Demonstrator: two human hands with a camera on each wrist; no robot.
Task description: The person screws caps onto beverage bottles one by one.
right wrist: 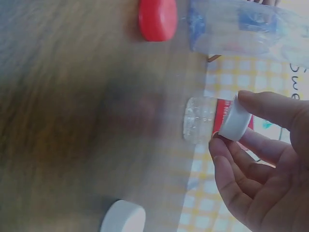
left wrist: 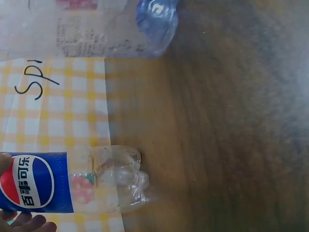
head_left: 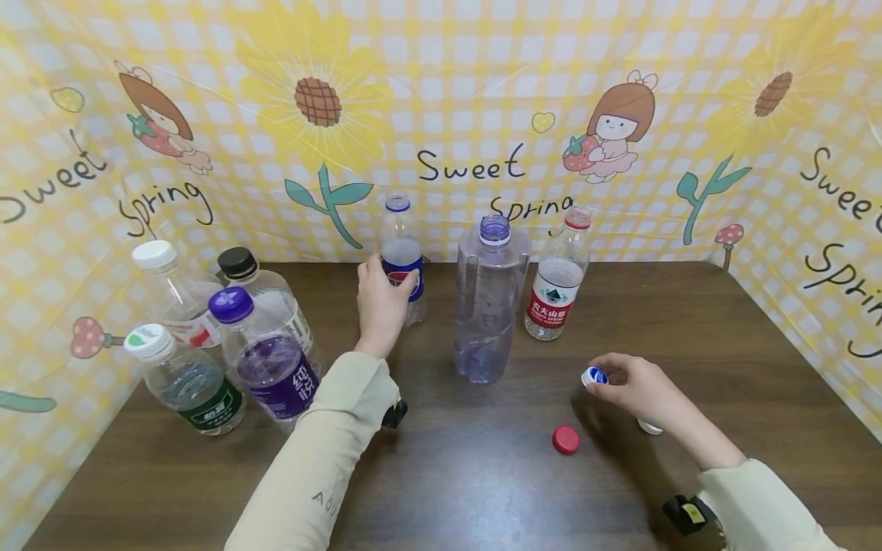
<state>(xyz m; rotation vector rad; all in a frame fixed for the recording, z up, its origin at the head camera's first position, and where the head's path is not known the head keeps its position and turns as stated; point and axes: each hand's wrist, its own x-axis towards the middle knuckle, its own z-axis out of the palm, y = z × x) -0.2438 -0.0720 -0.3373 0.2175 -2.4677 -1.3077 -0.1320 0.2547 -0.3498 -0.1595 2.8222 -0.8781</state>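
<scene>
My left hand [head_left: 381, 304] grips an uncapped Pepsi bottle [head_left: 402, 249] round its blue label. In the left wrist view the clear base of this Pepsi bottle [left wrist: 104, 180] shows beyond the fingers, close over the table. My right hand [head_left: 644, 392] pinches a white bottle cap [head_left: 595, 376] with a blue printed top, thumb on one side and fingers on the other. Seen from the right wrist, this white cap [right wrist: 235, 121] is tilted on edge. On the table near the right hand lie a red cap [head_left: 566, 440] and another white cap [right wrist: 123, 218], which the hand partly hides in the head view.
A large uncapped purple-tinted bottle [head_left: 485, 314] stands mid-table between the hands. Behind the right hand is an uncapped red-labelled water bottle [head_left: 551, 298]. Several capped bottles crowd the left, among them a purple-labelled one [head_left: 276, 375]. A checked cloth [head_left: 441, 99] hangs behind the table.
</scene>
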